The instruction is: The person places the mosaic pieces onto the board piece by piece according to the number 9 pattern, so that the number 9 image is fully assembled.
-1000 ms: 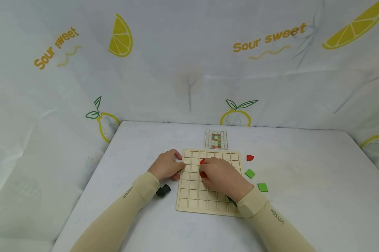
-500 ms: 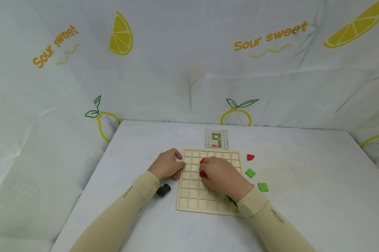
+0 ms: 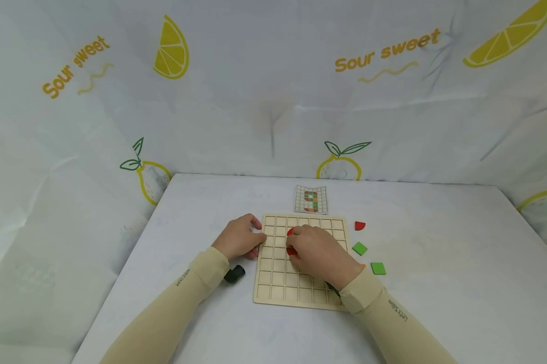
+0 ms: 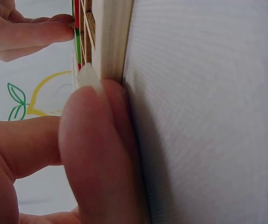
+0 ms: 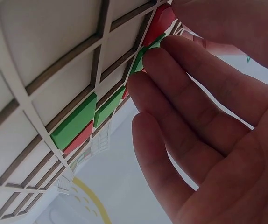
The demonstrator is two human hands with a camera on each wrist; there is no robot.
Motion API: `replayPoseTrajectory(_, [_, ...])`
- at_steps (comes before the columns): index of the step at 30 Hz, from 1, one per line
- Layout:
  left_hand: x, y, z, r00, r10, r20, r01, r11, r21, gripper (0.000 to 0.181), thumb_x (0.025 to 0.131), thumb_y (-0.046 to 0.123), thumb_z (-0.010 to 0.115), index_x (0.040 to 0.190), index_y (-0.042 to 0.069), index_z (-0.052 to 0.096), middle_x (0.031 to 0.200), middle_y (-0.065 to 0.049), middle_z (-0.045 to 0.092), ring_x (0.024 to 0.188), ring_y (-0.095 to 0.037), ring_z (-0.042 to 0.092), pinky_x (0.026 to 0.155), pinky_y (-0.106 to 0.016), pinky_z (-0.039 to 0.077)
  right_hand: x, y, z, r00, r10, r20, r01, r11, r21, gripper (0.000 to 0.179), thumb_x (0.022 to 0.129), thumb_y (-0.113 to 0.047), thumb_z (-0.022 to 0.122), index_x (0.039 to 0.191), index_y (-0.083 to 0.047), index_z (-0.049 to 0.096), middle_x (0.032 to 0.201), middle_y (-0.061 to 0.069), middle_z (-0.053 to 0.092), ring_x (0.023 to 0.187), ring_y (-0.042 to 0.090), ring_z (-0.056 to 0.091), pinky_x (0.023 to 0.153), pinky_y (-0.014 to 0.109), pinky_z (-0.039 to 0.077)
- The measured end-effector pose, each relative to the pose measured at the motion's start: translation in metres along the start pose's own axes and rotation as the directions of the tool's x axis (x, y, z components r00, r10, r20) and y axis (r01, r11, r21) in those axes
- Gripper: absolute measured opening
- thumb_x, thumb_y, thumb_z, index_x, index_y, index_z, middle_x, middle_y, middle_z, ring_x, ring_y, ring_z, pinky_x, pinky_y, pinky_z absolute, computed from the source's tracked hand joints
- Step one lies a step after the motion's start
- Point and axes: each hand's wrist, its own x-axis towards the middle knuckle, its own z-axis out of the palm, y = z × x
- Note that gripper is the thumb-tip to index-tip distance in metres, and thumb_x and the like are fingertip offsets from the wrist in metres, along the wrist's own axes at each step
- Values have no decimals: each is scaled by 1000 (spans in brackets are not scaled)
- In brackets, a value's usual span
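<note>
A square wooden grid board lies on the table. My left hand holds its left edge, the thumb at the rim with another fingertip close below in the left wrist view. Over the board's upper middle is my right hand, its fingers fairly straight and touching set-in tiles. In the right wrist view its thumb is at a red tile and its fingertips are at a green tile. Farther along sit another green tile and a red one. The right hand hides much of the pattern from the head view.
Behind the board lies a pattern card with coloured cells. Right of the board are a red quarter-round tile, two green tiles and an orange piece partly covered by the wrist. A black device shows by the left wrist.
The right fingers have shifted slightly and now cover the green tile that showed beside them a second ago. The left hand stays at the board's edge.
</note>
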Motion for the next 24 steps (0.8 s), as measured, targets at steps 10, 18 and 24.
replayPoseTrajectory(10, [0, 2, -1, 1000, 0, -1, 0, 1000, 5, 25, 103, 24, 71, 123, 12, 61, 72, -7, 74, 56, -15, 71, 57, -26, 59, 1, 1, -1, 1000, 3, 3, -3, 1000, 2, 8, 90, -11, 81, 87, -16, 75, 84, -4, 63, 73, 14, 54, 68, 32, 51])
replayPoseTrajectory(18, [1, 2, -1, 1000, -4, 6, 4, 1000, -3, 26, 103, 24, 71, 124, 12, 61, 72, -7, 74, 56, -15, 70, 58, -26, 59, 1, 4, -7, 1000, 25, 18, -25, 1000, 13, 10, 92, -17, 79, 84, -17, 73, 80, -6, 58, 72, 13, 51, 70, 31, 50])
replayPoseTrajectory(24, [0, 0, -1, 1000, -6, 4, 6, 1000, -3, 26, 102, 24, 71, 123, 12, 61, 71, -7, 74, 56, -15, 70, 59, -26, 59, -7, 12, -12, 997, 68, 24, -69, 996, 48, 8, 96, -23, 79, 91, -17, 78, 81, -6, 61, 74, 13, 55, 71, 30, 52])
